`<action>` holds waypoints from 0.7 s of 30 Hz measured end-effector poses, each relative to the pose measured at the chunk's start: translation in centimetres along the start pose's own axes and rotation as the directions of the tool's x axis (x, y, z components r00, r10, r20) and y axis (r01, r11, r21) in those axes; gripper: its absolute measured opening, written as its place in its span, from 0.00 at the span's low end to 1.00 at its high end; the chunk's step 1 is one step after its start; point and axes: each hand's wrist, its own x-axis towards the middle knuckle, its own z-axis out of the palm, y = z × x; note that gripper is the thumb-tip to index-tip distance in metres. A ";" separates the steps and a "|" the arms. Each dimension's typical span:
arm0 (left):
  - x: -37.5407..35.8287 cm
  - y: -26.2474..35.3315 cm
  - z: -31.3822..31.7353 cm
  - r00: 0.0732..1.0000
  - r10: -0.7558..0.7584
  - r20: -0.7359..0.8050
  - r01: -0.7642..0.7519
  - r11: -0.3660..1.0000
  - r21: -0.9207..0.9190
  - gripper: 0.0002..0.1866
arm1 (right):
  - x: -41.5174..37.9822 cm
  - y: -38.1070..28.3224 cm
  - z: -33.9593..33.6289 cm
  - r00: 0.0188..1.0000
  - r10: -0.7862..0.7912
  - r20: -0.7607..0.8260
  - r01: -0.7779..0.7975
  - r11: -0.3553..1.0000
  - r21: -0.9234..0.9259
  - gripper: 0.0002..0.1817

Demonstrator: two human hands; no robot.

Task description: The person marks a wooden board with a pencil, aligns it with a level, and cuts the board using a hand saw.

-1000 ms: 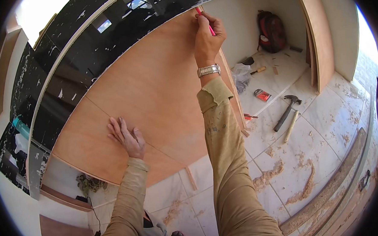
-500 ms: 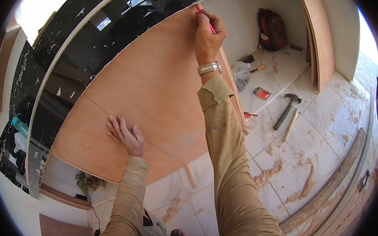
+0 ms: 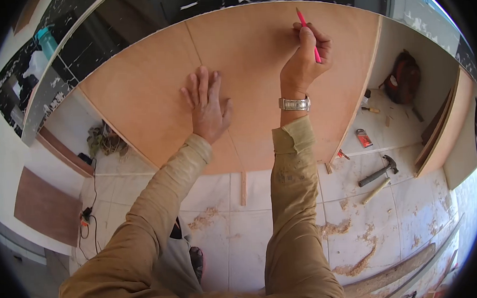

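Observation:
A large light-brown wooden panel (image 3: 262,88) lies below a dark, scratched glossy surface (image 3: 145,19), with a thin line running down it. My left hand (image 3: 209,104) rests flat on the panel beside that line, fingers spread, holding nothing. Farther right, my right hand (image 3: 306,56) is closed round a pink pencil (image 3: 316,53), whose tip points up near the panel's upper edge. A metal watch (image 3: 294,104) circles the right wrist.
On the tiled floor at right are a hammer (image 3: 377,175), a wooden-handled tool (image 3: 376,191), a red packet (image 3: 363,138) and wood shavings (image 3: 357,261). A backpack (image 3: 403,78) stands behind. Boards (image 3: 446,122) lean at right; a teal bottle (image 3: 46,42) is upper left.
The view has swung, so the panel looks more centred. The right hand with the pencil has left the panel's right-hand corner and is farther in. The left hand now lies near the line, higher up.

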 end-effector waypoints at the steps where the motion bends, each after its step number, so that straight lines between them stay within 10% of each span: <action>1: 0.1 0.4 -0.4 0.999 -0.019 0.028 0.019 1.000 -0.010 0.44 | -2.0 0.6 1.2 0.997 0.017 0.075 -0.016 1.000 -0.009 0.08; 6: -0.1 -0.6 -0.7 0.994 -0.019 0.103 0.027 0.997 -0.074 0.47 | -9.6 3.5 6.9 0.943 0.009 0.331 0.044 0.987 -0.152 0.07; 21: -0.6 -1.6 -0.9 0.973 0.080 0.217 -0.053 0.991 -0.125 0.42 | -11.6 7.0 9.2 0.888 -0.258 0.380 0.385 0.869 -0.309 0.08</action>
